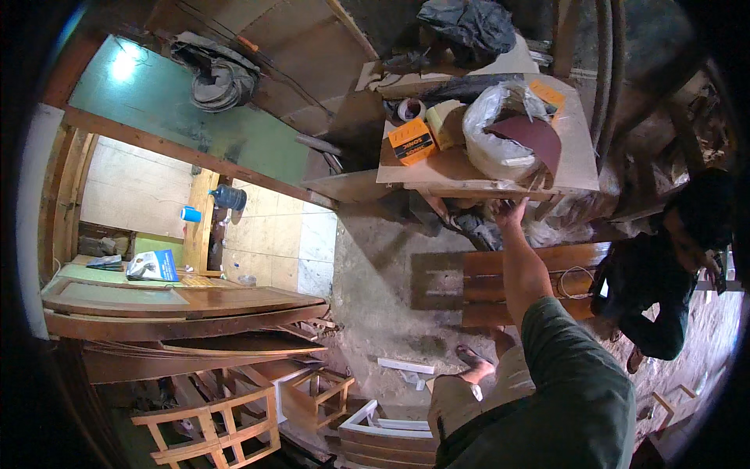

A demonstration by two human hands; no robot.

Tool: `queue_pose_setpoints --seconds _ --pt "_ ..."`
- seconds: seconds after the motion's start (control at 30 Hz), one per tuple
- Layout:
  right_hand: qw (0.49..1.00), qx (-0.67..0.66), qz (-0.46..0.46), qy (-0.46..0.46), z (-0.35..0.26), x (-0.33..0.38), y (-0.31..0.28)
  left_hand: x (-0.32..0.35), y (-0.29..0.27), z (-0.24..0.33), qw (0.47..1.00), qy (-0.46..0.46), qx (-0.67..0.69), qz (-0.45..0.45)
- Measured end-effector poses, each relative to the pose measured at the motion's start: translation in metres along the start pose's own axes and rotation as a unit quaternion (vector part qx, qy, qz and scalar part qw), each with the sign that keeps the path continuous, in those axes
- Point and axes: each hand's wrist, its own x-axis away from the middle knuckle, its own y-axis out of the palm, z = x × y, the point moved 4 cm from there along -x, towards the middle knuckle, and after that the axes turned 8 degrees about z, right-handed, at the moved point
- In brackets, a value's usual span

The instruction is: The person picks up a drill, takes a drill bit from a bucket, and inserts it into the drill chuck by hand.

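My right hand (pixel 512 213) reaches forward to the front edge of a small table (pixel 437 173) covered with brown cardboard. Its fingers look apart and touch the wood under the tabletop; the fingertips are partly hidden. Just above the hand, a curled sheet of reddish-brown sandpaper (pixel 531 141) lies against a clear plastic bag (pixel 488 148) with pale contents. Left of the bag are an orange and black box (pixel 412 142), a yellowish packet (pixel 445 123) and a roll of tape (pixel 410 109). My left hand is out of view.
A person (pixel 660 273) sits on the right, beside a brown slatted wooden bench (pixel 496 285). Wooden frames (pixel 215 434) and stacked panels (pixel 180 305) crowd the lower left. White strips (pixel 406 365) lie on the floor near my foot. A doorway opens onto a tiled floor (pixel 273 227).
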Motion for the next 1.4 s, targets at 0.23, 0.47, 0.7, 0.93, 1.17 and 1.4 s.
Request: queue_pose_setpoints --seconds 0.23,0.47,0.7,0.93,1.17,1.4 --pt "0.994 -0.093 0.024 -0.042 0.003 0.007 0.02 -0.033 -0.016 0.048 0.997 -0.018 -0.068 -0.016" --pt "0.993 -0.064 0.03 -0.099 0.015 0.016 -0.061 -0.05 -0.091 0.132 0.989 0.071 -0.129 -0.025" --pt "0.996 -0.03 0.068 -0.056 0.031 0.055 -0.099 -0.066 -0.07 0.17 0.984 0.122 -0.108 -0.078" --pt "0.992 -0.027 0.086 -0.092 0.042 0.06 -0.144 -0.048 -0.053 0.111 0.984 0.052 -0.114 -0.123" --pt "0.986 -0.137 -0.009 -0.09 0.048 0.117 -0.15 -0.03 -0.049 0.089 0.991 -0.005 -0.106 -0.085" --pt "0.982 -0.007 0.173 -0.073 0.083 0.144 -0.24 -0.038 -0.027 0.111 0.987 0.079 -0.123 -0.068"
